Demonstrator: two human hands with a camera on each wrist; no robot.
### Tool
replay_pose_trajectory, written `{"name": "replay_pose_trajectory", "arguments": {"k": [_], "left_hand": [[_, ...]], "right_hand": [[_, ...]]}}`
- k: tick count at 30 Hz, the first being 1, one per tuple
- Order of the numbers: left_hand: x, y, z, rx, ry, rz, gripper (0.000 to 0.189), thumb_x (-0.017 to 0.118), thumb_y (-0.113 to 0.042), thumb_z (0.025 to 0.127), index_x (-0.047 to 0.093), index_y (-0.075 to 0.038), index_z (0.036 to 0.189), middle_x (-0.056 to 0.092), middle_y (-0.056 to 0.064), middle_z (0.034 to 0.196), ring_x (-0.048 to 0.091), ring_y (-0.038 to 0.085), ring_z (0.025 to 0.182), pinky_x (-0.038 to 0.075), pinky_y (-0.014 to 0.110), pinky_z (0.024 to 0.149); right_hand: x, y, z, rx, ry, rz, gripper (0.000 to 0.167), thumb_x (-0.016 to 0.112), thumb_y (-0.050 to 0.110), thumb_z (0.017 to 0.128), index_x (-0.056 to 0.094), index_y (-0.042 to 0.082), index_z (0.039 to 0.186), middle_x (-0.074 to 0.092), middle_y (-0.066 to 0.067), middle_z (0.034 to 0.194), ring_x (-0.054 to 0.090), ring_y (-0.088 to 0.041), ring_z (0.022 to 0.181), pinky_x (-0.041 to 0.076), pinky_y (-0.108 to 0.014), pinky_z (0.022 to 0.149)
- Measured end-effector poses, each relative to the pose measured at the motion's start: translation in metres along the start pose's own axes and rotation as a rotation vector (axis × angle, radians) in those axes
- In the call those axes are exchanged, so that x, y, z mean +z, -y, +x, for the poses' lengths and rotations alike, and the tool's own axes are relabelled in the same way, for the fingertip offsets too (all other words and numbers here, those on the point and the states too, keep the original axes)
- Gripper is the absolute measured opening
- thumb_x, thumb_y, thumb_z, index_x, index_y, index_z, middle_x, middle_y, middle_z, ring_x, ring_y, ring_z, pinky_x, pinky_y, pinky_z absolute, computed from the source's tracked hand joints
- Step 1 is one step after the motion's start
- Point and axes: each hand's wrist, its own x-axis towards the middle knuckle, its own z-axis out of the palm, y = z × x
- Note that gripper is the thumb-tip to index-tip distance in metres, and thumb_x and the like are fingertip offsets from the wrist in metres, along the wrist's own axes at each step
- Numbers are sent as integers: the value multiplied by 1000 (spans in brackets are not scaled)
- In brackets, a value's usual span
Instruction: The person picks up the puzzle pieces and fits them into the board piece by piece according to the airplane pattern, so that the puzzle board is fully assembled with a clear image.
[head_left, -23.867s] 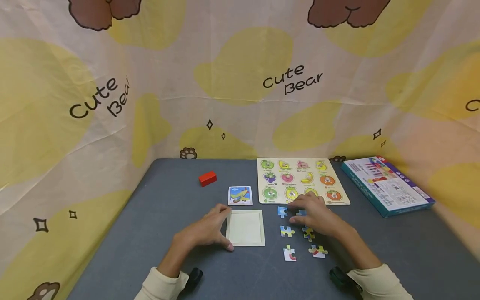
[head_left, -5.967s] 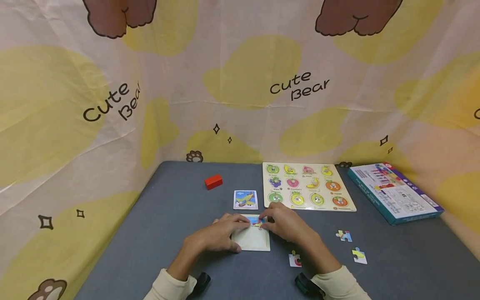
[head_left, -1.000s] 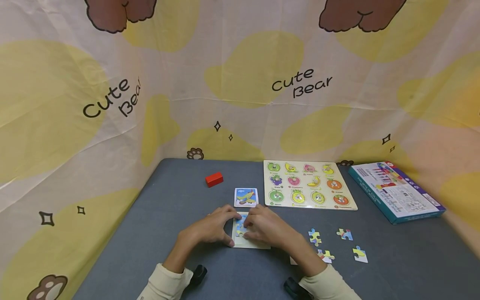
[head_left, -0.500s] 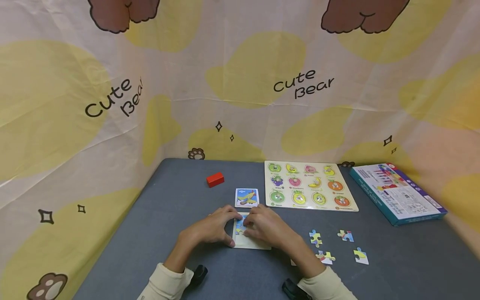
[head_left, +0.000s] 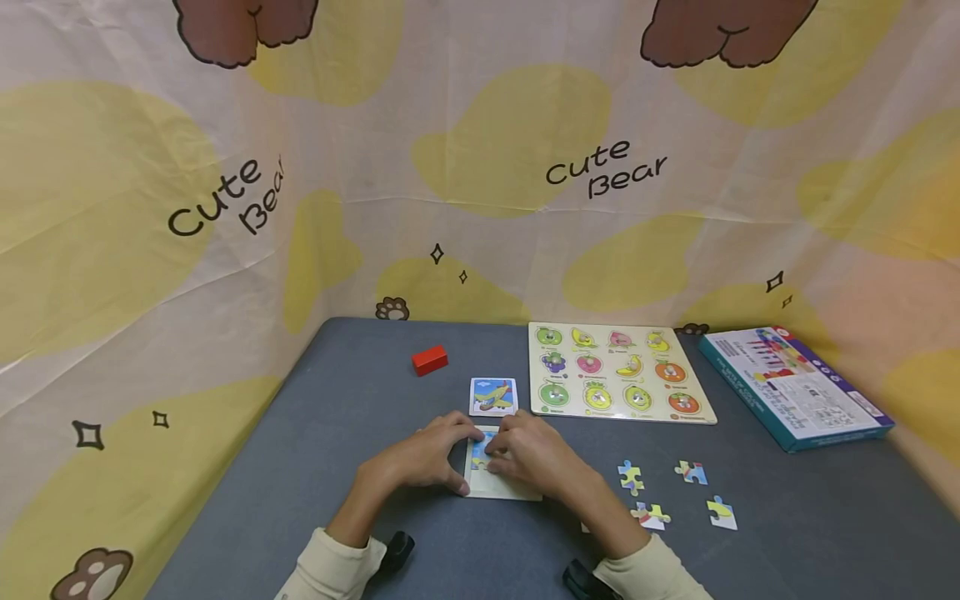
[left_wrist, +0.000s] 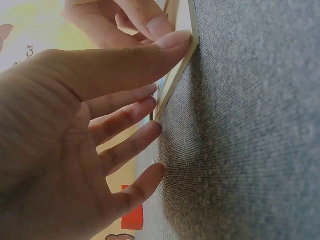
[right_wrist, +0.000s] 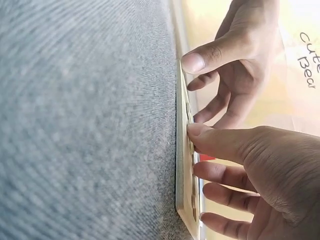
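Observation:
In the head view a small cream puzzle tray lies on the table with joined jigsaw pieces in its far left part. My left hand holds the tray's left side, thumb at the near corner and fingertips at the far end. My right hand is over the tray's right half, thumb and index finger pinching a jigsaw piece against the tray; that hand hides most of the piece. From the right wrist view, the thumb touches the pieces. Just behind the tray lies an airplane picture card.
Several loose jigsaw pieces lie right of the tray, one mostly hidden by the right forearm. Behind are a fruit board, a teal-edged box and a red block. A printed cloth hangs beyond the table.
The tray held no pieces at first; now several fill its far left part. Loose pieces were moved rightward or taken from their columns. Over the last second the hands have hardly moved.

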Motion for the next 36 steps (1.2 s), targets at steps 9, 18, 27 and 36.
{"name": "replay_pose_trajectory", "arguments": {"k": [9, 18, 27, 36], "left_hand": [[0, 0, -1, -17, -3, -3, 59, 94, -17, 79, 66, -10, 130, 56, 5, 137, 49, 29, 132, 40, 60, 112], [2, 0, -2, 6, -3, -9, 40, 93, -14, 78, 69, -12, 110, 55, 3, 133, 49, 30, 130, 39, 61, 110], [1, -2, -1, 52, -4, 49, 42, 93, -10, 78, 76, -11, 116, 62, 2, 120, 55, 25, 118, 44, 52, 104], [0, -3, 1, 115, 18, 58, 45, 91, -6, 78, 78, -10, 121, 70, 1, 113, 59, 21, 106, 47, 41, 99]], "right_hand": [[4, 3, 0, 32, -45, 7, 16, 89, 27, 86, 86, 16, 98, 74, 2, 94, 62, -17, 92, 52, -34, 78], [3, 3, -1, 58, -40, 52, 11, 89, 19, 85, 87, 15, 95, 74, 3, 91, 59, -15, 87, 47, -29, 72], [5, 4, -1, 116, -70, 43, 17, 90, 22, 84, 84, 13, 98, 76, 0, 94, 63, -19, 89, 51, -35, 76], [2, 2, -2, 100, -82, 67, 19, 90, 21, 83, 83, 12, 98, 75, 0, 91, 63, -19, 88, 52, -38, 77]]}}
